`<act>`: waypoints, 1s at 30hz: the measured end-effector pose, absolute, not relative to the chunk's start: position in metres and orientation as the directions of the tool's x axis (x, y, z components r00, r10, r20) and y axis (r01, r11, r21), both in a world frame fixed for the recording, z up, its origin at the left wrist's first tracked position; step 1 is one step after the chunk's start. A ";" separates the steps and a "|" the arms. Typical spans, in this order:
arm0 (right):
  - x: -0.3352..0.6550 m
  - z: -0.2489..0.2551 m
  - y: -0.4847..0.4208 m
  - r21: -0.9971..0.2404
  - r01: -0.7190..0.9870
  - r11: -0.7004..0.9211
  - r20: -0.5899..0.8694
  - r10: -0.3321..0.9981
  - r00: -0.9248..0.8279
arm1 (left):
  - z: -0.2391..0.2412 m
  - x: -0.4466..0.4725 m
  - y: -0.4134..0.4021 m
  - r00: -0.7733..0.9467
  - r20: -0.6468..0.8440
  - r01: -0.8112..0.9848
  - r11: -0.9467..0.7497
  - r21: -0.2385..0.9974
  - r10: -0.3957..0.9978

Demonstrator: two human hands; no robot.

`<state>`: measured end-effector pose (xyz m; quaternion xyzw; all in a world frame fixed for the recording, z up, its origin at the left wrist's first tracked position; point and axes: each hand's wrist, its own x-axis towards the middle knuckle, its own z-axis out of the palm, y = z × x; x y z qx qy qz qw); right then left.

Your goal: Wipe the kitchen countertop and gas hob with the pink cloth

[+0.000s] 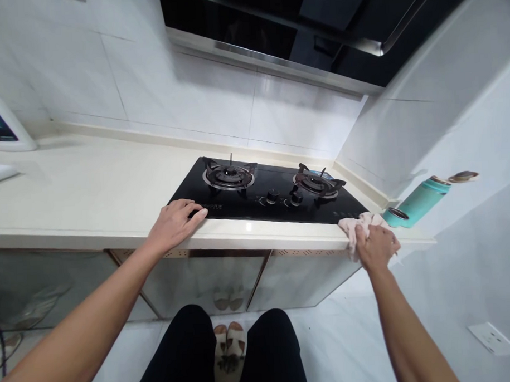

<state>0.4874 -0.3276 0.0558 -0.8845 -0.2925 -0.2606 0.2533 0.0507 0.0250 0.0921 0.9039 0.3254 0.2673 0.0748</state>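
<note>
My left hand lies with its fingers stretched out at the near left corner of the black gas stove, nothing in its grasp. At the stove's near right corner, my right hand grips a pale pink cloth. Part of the cloth hangs over the counter's front edge, and some of it is hidden under my fingers. Two burners, a left burner and a right burner, stand on the stove, with two black knobs between them.
Just beyond my right hand stands a turquoise flask with its lid open. A white jug is on the far left of the pale counter. Overhead juts a black range hood. Glass-fronted cabinets are below.
</note>
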 end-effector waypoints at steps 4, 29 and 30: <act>0.415 0.035 -0.279 -0.295 0.729 -0.618 0.667 0.414 0.620 | 0.092 0.052 0.023 0.632 0.432 0.554 -0.765 0.328 0.644; 0.385 0.075 -0.215 -0.417 0.908 -0.040 0.662 0.672 0.333 | 0.099 0.107 -0.087 0.844 0.317 0.467 -0.884 -0.034 0.433; 0.396 0.069 -0.211 -0.402 0.912 -0.077 0.622 0.708 0.334 | 0.100 0.112 -0.090 0.838 0.326 0.472 -0.881 -0.029 0.438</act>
